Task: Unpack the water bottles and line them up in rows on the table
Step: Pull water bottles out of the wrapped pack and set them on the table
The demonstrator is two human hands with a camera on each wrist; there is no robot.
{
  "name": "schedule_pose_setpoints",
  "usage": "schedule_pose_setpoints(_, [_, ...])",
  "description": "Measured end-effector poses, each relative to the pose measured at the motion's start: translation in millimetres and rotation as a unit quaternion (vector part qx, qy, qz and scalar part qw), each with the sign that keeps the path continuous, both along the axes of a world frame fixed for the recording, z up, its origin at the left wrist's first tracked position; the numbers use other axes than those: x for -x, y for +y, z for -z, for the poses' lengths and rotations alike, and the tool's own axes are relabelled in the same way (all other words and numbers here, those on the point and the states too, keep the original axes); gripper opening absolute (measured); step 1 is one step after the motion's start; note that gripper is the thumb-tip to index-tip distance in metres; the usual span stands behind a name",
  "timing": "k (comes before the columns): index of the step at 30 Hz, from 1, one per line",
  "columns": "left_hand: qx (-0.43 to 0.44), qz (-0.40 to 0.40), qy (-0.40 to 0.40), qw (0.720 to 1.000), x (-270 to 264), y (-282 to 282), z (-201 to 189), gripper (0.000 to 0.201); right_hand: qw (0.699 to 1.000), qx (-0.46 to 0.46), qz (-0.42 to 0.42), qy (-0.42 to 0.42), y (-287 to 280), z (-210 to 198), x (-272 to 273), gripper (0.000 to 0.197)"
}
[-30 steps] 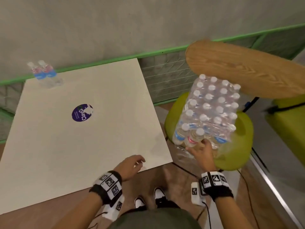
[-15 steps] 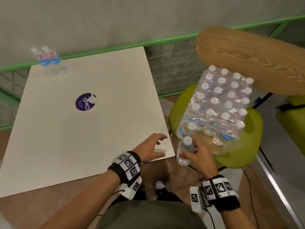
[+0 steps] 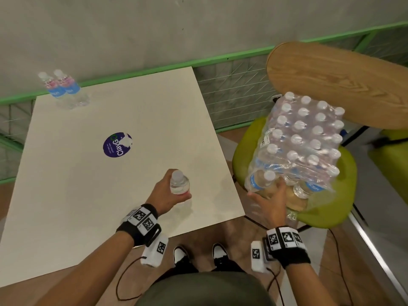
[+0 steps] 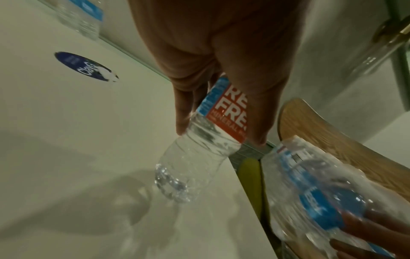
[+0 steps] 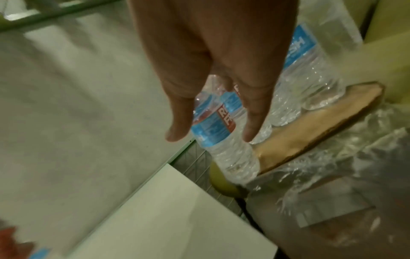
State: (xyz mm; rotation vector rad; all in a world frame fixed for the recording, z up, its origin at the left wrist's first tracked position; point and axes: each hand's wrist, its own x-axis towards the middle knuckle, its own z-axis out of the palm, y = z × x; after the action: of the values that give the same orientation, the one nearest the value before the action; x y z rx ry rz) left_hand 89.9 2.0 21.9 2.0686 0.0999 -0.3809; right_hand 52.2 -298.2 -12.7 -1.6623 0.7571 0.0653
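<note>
My left hand (image 3: 171,191) grips a clear water bottle (image 3: 179,184) by its red and blue label (image 4: 230,112), upright just above the white table (image 3: 88,195) near its front right corner. The shrink-wrapped pack of bottles (image 3: 304,138) sits on a green chair (image 3: 331,208) to the right, its wrap torn at the near end. My right hand (image 3: 271,195) reaches into that torn end with fingers (image 5: 177,122) stretched out on either side of the nearest bottle (image 5: 230,154). Two bottles (image 3: 64,89) stand side by side at the table's far left corner.
A round purple sticker (image 3: 117,145) marks the table's middle. The chair's wooden backrest (image 3: 342,85) rises behind the pack. A green rail (image 3: 198,61) and a grey wall run along the table's far edge. My feet (image 3: 199,253) stand between table and chair.
The right hand pulled one bottle out of the pack and passed it to the left hand, which carried it over the table. The right hand went back to the pack.
</note>
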Motion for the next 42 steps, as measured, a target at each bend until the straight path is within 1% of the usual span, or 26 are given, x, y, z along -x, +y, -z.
schedule_pose_setpoints(2, [-0.011,-0.021,-0.004,1.0,-6.7,17.8,0.6,0.063,1.0,0.003,-0.021,-0.01,2.8,-7.9,-8.8,0.083])
schedule_pose_setpoints(5, [-0.011,-0.051,-0.004,0.999,-12.3,43.6,4.7,0.067,0.999,0.025,-0.022,0.0,10.4,-14.0,-16.1,0.054])
schedule_pose_setpoints(6, [-0.015,-0.058,-0.005,0.998,-12.8,51.8,5.1,0.066,0.999,0.036,-0.025,0.001,10.7,-14.8,-14.0,0.048])
schedule_pose_setpoints(7, [-0.02,-0.063,-0.009,0.998,-12.8,59.4,4.2,0.063,0.998,0.049,-0.031,-0.004,12.3,-14.4,-12.5,0.046])
schedule_pose_setpoints(10, [-0.036,-0.073,-0.017,0.997,-14.1,86.0,2.6,0.058,0.988,0.124,-0.086,-0.025,21.0,-28.0,-0.2,0.053])
schedule_pose_setpoints(12, [-0.055,-0.086,-0.03,0.994,-16.0,107.9,4.6,0.056,0.977,0.139,-0.156,-0.036,35.7,-38.1,3.6,0.049])
schedule_pose_setpoints(14, [-0.07,-0.108,-0.032,0.991,-17.5,131.7,5.6,0.059,0.959,0.137,-0.244,-0.036,61.4,-46.9,0.6,0.051])
schedule_pose_setpoints(17, [-0.084,-0.166,-0.021,0.982,-17.6,171.2,7.9,0.062,0.93,0.104,-0.35,-0.034,127.9,-59.5,-19.5,0.058])
schedule_pose_setpoints(19, [-0.081,-0.217,-0.022,0.973,-15.6,197.5,8.3,0.063,0.911,0.071,-0.404,-0.036,184.4,-61.7,-38.7,0.058])
schedule_pose_setpoints(21, [-0.081,-0.25,-0.02,0.965,-11.6,224.5,13.0,0.065,0.894,0.045,-0.443,-0.041,239.1,-54.0,-59.2,0.057])
schedule_pose_setpoints(22, [-0.081,-0.264,-0.014,0.961,-10.5,237.0,15.1,0.063,0.887,0.038,-0.458,-0.043,266.1,-49.6,-69.5,0.057])
schedule_pose_setpoints(23, [-0.071,-0.275,-0.005,0.959,-9.3,247.2,15.3,0.054,0.879,0.032,-0.473,-0.042,291.4,-44.1,-78.8,0.058])
schedule_pose_setpoints(24, [-0.058,-0.285,0.002,0.957,-8.6,254.8,14.1,0.037,0.871,0.03,-0.489,-0.044,315.3,-40.1,-87.0,0.059])
schedule_pose_setpoints(25, [-0.046,-0.284,-0.002,0.958,-9.8,259.9,11.4,0.019,0.865,0.033,-0.499,-0.044,336.7,-37.2,-94.0,0.061])
schedule_pose_setpoints(26, [-0.027,-0.282,0.0,0.959,-11.2,261.3,5.6,0.013,0.86,0.038,-0.507,-0.041,355.7,-34.5,-100.1,0.062])
schedule_pose_setpoints(28, [-0.001,-0.283,0.01,0.959,-11.9,266.7,1.1,0.013,0.855,0.053,-0.514,-0.032,387.6,-28.0,-110.4,0.064])
schedule_pose_setpoints(29, [0.001,-0.285,0.007,0.959,-12.1,270.1,2.8,0.016,0.852,0.063,-0.519,-0.029,399.7,-25.9,-114.0,0.065])
schedule_pose_setpoints(31, [-0.002,-0.28,0.001,0.96,-12.7,277.1,13.2,0.047,0.847,0.079,-0.525,-0.032,416.3,-22.7,-120.0,0.067])
schedule_pose_setpoints(32, [-0.009,-0.275,0.0,0.962,-12.9,277.5,14.1,0.057,0.847,0.083,-0.524,-0.035,422.0,-22.4,-122.8,0.066])
schedule_pose_setpoints(33, [-0.011,-0.272,0.001,0.962,-14.1,277.4,15.4,0.06,0.847,0.086,-0.523,-0.039,426.1,-22.4,-125.0,0.066])
schedule_pose_setpoints(36, [0.004,-0.281,-0.001,0.96,-20.7,274.6,15.5,0.059,0.848,0.089,-0.521,-0.045,434.0,-24.4,-130.6,0.066])
schedule_pose_setpoints(40, [-0.003,-0.287,-0.004,0.958,-22.1,274.8,17.6,0.06,0.849,0.091,-0.519,-0.046,435.4,-22.6,-133.9,0.065])
schedule_pose_setpoints(42, [-0.003,-0.284,-0.007,0.959,-22.7,273.9,14.8,0.057,0.848,0.083,-0.521,-0.045,434.8,-22.5,-133.1,0.068])
